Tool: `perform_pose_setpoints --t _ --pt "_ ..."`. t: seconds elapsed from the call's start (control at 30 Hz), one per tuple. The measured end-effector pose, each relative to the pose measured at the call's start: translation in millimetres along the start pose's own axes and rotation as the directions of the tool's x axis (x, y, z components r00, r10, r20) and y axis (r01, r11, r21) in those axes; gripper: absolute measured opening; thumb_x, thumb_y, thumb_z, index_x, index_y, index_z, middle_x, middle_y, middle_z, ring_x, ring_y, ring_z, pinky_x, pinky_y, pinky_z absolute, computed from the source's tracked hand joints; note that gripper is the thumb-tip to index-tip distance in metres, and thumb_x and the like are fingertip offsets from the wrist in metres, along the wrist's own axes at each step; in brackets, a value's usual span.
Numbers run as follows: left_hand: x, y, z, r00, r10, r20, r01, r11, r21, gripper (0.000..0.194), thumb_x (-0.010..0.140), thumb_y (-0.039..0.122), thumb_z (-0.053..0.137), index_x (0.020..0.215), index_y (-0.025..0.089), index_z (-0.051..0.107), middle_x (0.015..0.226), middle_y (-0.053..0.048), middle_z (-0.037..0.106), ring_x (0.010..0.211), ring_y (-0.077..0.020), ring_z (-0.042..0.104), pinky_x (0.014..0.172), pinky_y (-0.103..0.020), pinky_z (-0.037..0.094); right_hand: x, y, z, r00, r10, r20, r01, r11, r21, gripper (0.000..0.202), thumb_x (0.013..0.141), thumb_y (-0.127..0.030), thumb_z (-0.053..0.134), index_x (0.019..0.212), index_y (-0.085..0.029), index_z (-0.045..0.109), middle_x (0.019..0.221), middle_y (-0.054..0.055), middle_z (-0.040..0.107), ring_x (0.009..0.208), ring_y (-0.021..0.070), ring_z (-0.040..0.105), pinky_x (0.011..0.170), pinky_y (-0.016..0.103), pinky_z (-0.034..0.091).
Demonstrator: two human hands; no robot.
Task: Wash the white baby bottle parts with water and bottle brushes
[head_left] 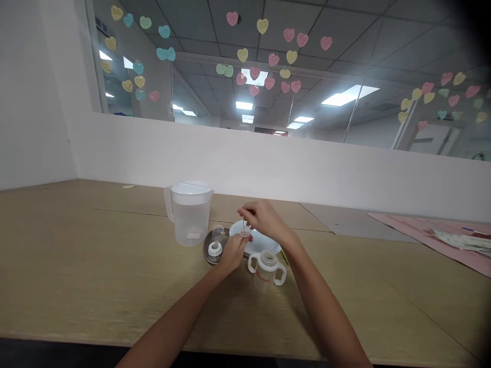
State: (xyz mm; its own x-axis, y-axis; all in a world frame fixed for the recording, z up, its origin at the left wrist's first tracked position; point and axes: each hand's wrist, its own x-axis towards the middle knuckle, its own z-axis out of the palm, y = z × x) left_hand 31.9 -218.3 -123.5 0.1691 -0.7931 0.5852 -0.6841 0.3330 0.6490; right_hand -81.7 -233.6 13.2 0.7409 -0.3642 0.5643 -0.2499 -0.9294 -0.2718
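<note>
forearms (184,317) flank the bottle (264,275); left hand (233,252), nearly closed, grips a clear piece (244,234); right hand (264,219) pinches a thin rod (244,225).

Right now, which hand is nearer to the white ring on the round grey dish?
Left. The left hand is just right of the white ring; the right hand is farther right and raised higher.
</note>
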Motion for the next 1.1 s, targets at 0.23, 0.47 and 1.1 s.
perform_pose_setpoints --t 0.23,0.47,1.1 --pt "3.4 -0.7 -1.5 0.996 -0.03 -0.082 0.033 0.999 0.035 0.035 0.083 0.031 0.03 0.073 0.014 0.058 0.073 -0.007 0.061 0.068 -0.016 0.053 0.063 -0.026 0.037 7.8 14.0 24.4 0.957 0.124 0.263 -0.085 0.984 -0.156 0.029 0.077 -0.016 0.046 0.051 -0.011 0.056 0.043 0.001 0.051 0.042 0.0065 0.04 0.047 0.019 0.027" --pt "5.7 -0.1 -2.6 0.994 -0.027 -0.107 0.022 0.999 -0.046 0.03 0.08 0.032 0.038 0.077 0.013 0.061 0.073 -0.006 0.063 0.063 -0.015 0.054 0.059 -0.025 0.038 8.6 19.6 25.2 0.973 0.115 0.201 -0.053 0.956 -0.29 0.026 0.077 -0.024 0.048 0.059 -0.014 0.064 0.055 0.004 0.059 0.05 0.0097 0.045 0.049 0.022 0.026" --pt "11.0 2.3 -8.9 0.95 -0.201 -0.24 0.067 0.879 -0.471 0.024 0.067 0.034 0.059 0.075 0.012 0.057 0.068 -0.003 0.061 0.065 -0.0123 0.058 0.061 -0.022 0.044 9.1 24.1 26.6 0.99 0.119 0.08 -0.071 0.891 -0.448 0.019 0.078 -0.03 0.051 0.072 -0.017 0.063 0.079 0.005 0.063 0.071 0.0144 0.055 0.055 0.023 0.029"
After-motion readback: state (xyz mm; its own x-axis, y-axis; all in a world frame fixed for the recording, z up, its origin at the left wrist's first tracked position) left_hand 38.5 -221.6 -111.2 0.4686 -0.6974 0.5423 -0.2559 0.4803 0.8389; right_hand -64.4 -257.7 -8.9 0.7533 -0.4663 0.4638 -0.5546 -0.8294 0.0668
